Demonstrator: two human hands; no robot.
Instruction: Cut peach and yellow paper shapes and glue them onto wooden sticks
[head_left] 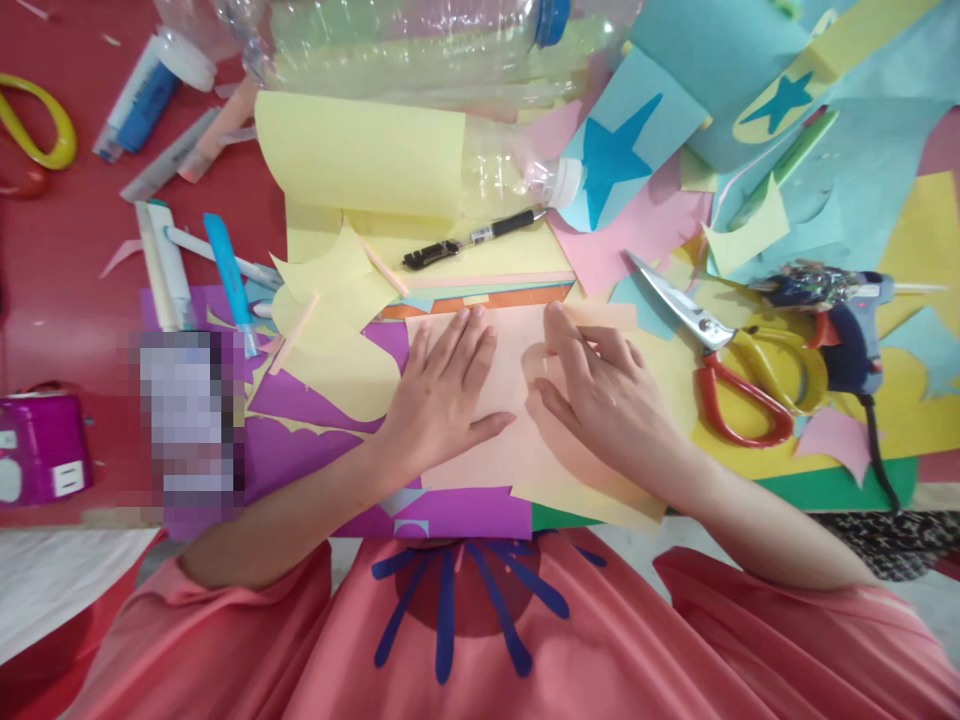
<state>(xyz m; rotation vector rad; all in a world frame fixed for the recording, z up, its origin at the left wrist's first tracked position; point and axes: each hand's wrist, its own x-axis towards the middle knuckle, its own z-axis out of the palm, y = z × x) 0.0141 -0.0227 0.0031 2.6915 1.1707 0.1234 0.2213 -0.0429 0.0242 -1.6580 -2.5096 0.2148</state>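
Observation:
A peach-pink sheet of paper (517,385) lies in front of me on top of purple paper (300,440) and other coloured sheets. My left hand (442,395) rests flat on the left part of the peach sheet, fingers stretched out and pointing away from me. My right hand (600,390) lies on the sheet's right part with fingers slightly bent, fingertips pressing near its top edge. Neither hand holds anything.
Red-handled scissors (720,355) and a blue glue gun (840,310) lie to the right. A black pen (472,238), a clear plastic bottle (517,180) wrapped in yellow paper, and a larger bottle (405,40) lie beyond. Markers, a ruler and a purple box (41,445) sit left.

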